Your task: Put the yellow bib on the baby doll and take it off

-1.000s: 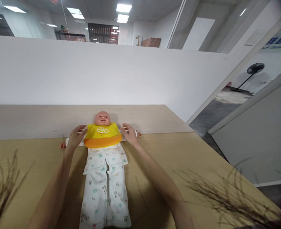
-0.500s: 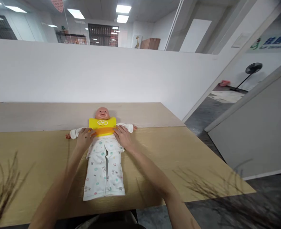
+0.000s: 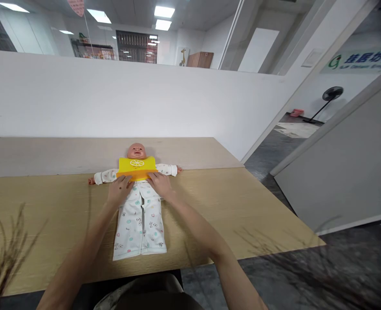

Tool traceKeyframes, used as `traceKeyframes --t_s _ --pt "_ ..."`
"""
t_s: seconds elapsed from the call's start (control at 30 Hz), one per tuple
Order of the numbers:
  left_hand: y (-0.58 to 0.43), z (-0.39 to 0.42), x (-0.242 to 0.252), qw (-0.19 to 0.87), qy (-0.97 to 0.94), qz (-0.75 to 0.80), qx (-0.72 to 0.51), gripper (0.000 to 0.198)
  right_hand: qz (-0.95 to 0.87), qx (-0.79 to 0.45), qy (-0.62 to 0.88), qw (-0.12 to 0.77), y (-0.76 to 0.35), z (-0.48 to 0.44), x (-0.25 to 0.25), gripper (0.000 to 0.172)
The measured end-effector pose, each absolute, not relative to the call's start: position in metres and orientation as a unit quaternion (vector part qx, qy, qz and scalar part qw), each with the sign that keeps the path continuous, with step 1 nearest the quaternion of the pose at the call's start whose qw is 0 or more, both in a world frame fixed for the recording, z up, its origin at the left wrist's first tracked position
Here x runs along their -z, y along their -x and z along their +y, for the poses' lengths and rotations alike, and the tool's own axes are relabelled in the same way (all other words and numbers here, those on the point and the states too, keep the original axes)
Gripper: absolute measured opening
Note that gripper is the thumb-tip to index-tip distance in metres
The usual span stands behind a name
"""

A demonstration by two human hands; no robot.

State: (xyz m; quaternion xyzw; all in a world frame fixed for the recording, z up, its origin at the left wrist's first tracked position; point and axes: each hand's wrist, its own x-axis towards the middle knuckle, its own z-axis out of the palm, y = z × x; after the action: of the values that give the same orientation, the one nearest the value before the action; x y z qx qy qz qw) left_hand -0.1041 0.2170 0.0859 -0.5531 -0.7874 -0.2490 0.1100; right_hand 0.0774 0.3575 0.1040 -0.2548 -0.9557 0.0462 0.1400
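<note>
A baby doll (image 3: 136,150) lies on its back on the table, arms spread to both sides. It wears a white printed top and white printed trousers (image 3: 140,228). Across its chest is a yellow bib (image 3: 137,164) with a white citrus slice and an orange pocket band along the lower part. My left hand (image 3: 121,188) has its fingers closed on the lower left corner of the bib. On the lower right corner, my right hand (image 3: 160,184) grips in the same way. The fingertips partly hide the pocket's ends, and the thumbs are hard to make out.
The wooden table (image 3: 210,206) runs to a white wall (image 3: 113,99) with glass above it. Right of the table is a doorway beside a grey panel (image 3: 339,163). A black standing fan (image 3: 332,93) stands beyond it.
Both hands have moved slightly inward along the bib's lower edge, closer to each other. The doll stays in place, while the camera view has shifted a little.
</note>
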Motion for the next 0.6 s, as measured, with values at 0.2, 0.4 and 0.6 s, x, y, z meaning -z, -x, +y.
traceKeyframes --t_s 0.2,0.4,0.6 --pt "0.104 0.228 -0.092 0.114 0.554 -0.800 0.200 0.030 -0.969 -0.008 0.237 0.072 -0.067 0.356 -0.125 0.035" --pt "0.107 0.234 -0.091 0.126 0.534 -0.809 0.212 0.033 -0.969 -0.010 0.238 0.062 -0.053 0.357 -0.136 0.035" --pt "0.100 0.226 -0.086 0.086 0.534 -0.782 0.311 0.034 -0.959 -0.040 0.268 0.079 -0.054 0.360 -0.127 0.034"
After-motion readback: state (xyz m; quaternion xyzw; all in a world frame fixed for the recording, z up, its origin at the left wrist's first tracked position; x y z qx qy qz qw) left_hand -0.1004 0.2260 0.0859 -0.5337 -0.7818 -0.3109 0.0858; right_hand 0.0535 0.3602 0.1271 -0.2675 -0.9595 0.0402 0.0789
